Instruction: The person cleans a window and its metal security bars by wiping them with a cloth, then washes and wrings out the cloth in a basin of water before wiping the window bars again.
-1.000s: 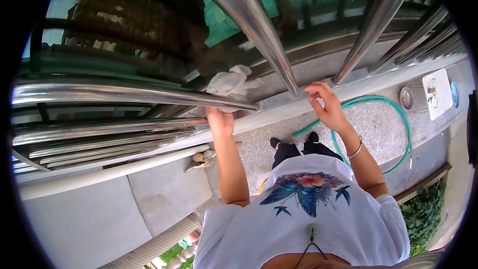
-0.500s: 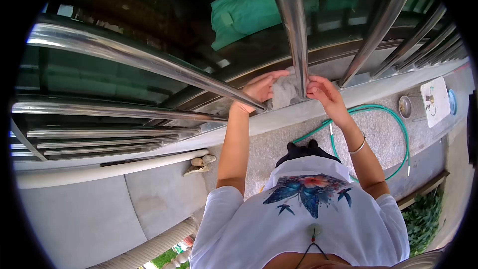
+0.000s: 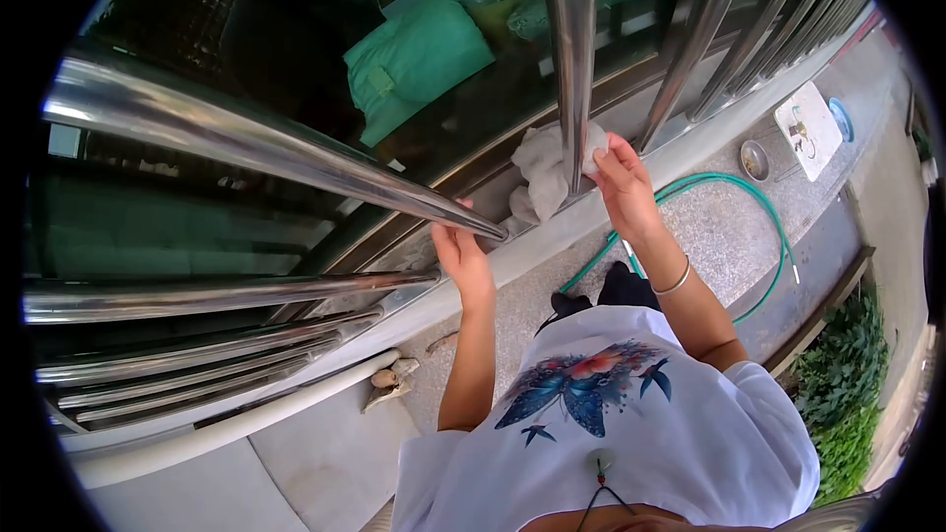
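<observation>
A crumpled whitish-grey cloth (image 3: 538,169) lies on the window ledge and passes around the foot of an upright shiny metal bar (image 3: 575,69). My right hand (image 3: 625,187) pinches the cloth's end on the right side of that bar, with thumb and fingers pressed together. To the left, my left hand (image 3: 463,254) is at the lower end of another metal bar (image 3: 325,163). Its fingers are stretched out, partly hidden behind the bar, and it holds nothing I can see. The cloth is apart from my left hand.
Behind the bars is dark window glass (image 3: 266,89), with a green package (image 3: 419,59) beyond it. Below the ledge, a green hose (image 3: 778,222) curves over the paving. A metal bowl (image 3: 755,161), a white board (image 3: 810,131) and a white pipe (image 3: 236,419) are nearby.
My left hand has let go of the cloth and drawn left to the neighbouring bar. My right hand now grips the cloth's end on the bar's right side. The view has turned.
</observation>
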Available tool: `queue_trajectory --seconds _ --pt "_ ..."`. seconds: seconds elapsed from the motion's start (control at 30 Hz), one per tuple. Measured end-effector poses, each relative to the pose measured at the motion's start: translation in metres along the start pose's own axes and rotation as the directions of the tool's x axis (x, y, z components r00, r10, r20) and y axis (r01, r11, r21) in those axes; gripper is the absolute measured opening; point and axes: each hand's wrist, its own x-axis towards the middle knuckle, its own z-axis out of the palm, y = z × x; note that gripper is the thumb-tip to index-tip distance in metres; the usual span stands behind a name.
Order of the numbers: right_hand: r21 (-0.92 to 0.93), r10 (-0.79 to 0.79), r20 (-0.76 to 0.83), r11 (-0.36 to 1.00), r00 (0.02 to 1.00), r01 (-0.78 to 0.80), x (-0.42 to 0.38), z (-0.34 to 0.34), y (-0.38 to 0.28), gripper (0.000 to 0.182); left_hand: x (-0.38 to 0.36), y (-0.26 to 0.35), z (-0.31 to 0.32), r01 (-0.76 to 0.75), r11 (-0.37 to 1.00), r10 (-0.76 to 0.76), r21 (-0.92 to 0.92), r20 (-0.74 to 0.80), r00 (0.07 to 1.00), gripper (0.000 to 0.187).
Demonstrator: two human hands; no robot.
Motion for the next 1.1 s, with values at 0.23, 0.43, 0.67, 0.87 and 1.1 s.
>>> queue_trajectory --seconds 0.23,0.43,0.67,0.87,1.1 --pt "-0.117 -0.035 0.180 0.992 0.983 0.056 0.022 0.023 -0.003 0.021 -0.066 0.022 0.028 0.142 0.986 -0.105 -0.085 0.342 0.934 0.012" --pt "-0.596 -0.118 0.675 0.494 0.728 0.633 0.062 0.024 -0.028 0.017 -0.052 0.040 0.042 0.036 0.999 -0.036 0.008 0.342 0.939 0.009" --pt "-0.922 -0.670 0.298 -0.018 0.680 0.386 0.067 0.017 -0.015 0.064 -0.044 0.052 0.029 0.020 0.998 -0.038 0.059 0.307 0.951 0.008" --pt "-0.976 -0.904 -0.122 0.184 0.410 0.116 0.136 0.015 -0.007 0.065 -0.057 0.066 0.005 0.032 0.996 -0.060 0.086 0.354 0.933 0.007" --pt "-0.962 -0.800 -0.034 0.189 0.599 0.197 0.072 0.018 0.037 0.044 -0.035 0.062 -0.003 0.073 0.997 -0.076 0.026 0.185 0.980 0.007"
